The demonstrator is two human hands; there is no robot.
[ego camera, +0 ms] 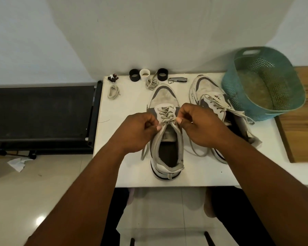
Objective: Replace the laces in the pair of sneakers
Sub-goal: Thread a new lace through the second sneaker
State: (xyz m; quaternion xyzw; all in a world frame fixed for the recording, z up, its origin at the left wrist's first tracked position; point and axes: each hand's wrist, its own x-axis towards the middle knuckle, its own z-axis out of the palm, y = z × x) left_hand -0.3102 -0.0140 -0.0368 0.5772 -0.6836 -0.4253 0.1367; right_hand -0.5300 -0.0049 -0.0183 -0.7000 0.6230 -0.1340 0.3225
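- Sneaker [164, 132] in front of us sits near the table's front edge, toe pointing away and heel toward us, which puts the eyelets straight under our hands.
- Lace [165, 114] crisscrosses its eyelets; loose ends trail down both sides onto the table [132, 174].
- Our left hand [140, 130] pinches the lace at the left top eyelet, fingers curled round it.
- Our right hand [199, 125] pinches the lace on the right side the same way, so we judge the 2 hands are working the top crossing, pulling evenly against each other.
- A second sneaker [210, 103] lies just right of the first, tilted, with its lace loose and spilling toward the basket.
- 2 coiled spare laces wait farther back, one [113, 91] at the left and one [151, 83] near the toe, within reach for the swap.
- Along the far edge stand 2 black rings [134, 75], a white cup [144, 74] between them, and a small metal tool [178, 79].
- A teal basket [267, 82] leans at the right corner, touching the second sneaker's side.
- We cannot tell whether this lace is going in or coming out.
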